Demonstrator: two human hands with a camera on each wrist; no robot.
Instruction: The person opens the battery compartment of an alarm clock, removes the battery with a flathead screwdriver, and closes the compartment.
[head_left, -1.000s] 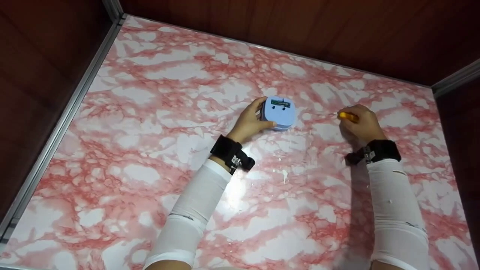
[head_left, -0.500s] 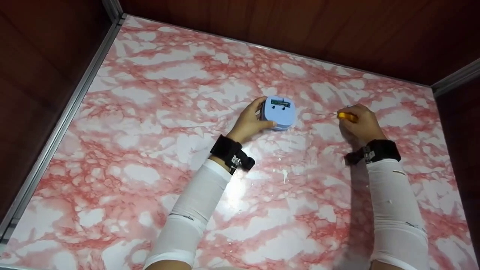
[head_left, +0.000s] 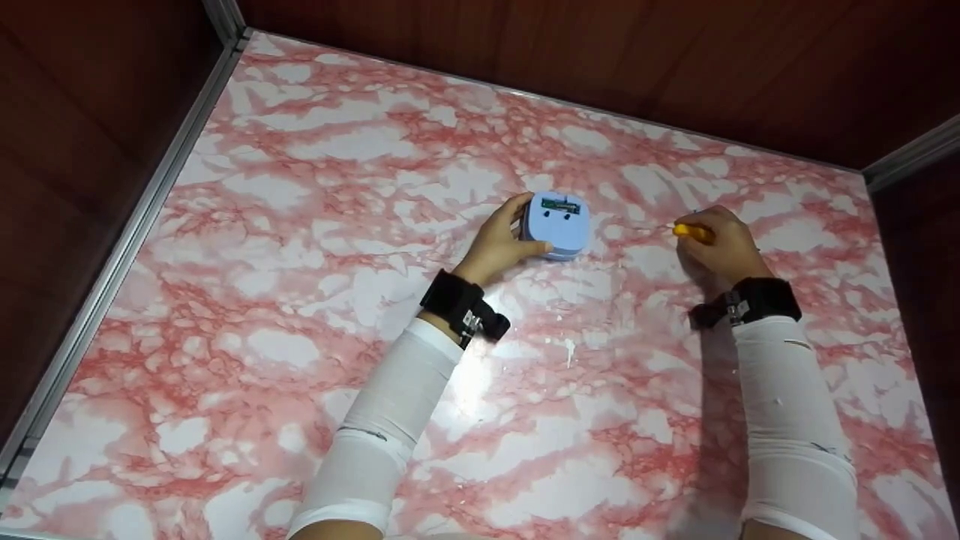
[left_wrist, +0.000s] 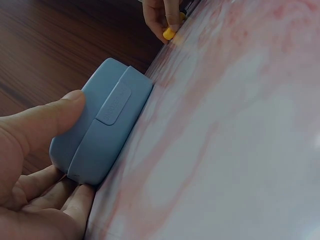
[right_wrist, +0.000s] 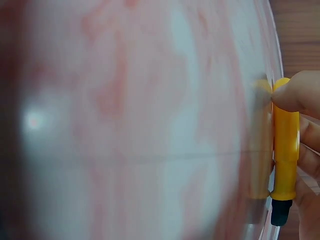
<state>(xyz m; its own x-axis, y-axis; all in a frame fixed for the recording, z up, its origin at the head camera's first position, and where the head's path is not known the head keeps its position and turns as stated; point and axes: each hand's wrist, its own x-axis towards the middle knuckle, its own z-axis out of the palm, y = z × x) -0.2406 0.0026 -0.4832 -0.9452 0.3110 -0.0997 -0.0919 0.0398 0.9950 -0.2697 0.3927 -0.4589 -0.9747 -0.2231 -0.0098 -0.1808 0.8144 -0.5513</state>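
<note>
My left hand [head_left: 499, 238] grips a pale blue rounded-square box [head_left: 556, 229] by its left side. Its top has a small dark green window and two black dots. In the left wrist view the thumb lies against the box [left_wrist: 107, 122], with fingers under its lower end and a raised tab on its side. Farther right, my right hand [head_left: 724, 238] pinches a short yellow pen-like tool [head_left: 694, 232]. The right wrist view shows the yellow tool [right_wrist: 286, 145] with a black end, close above the glossy surface; its exact kind is unclear.
A pink-and-white marbled tabletop [head_left: 315, 285] lies under both hands. Dark wood panels [head_left: 570, 67] stand behind it and at the sides, with a metal rail [head_left: 135, 240] along the left edge. Pale specks [head_left: 569, 351] mark the surface.
My right hand and the yellow tool have shifted very slightly left. My left hand and the blue box stay almost still.
</note>
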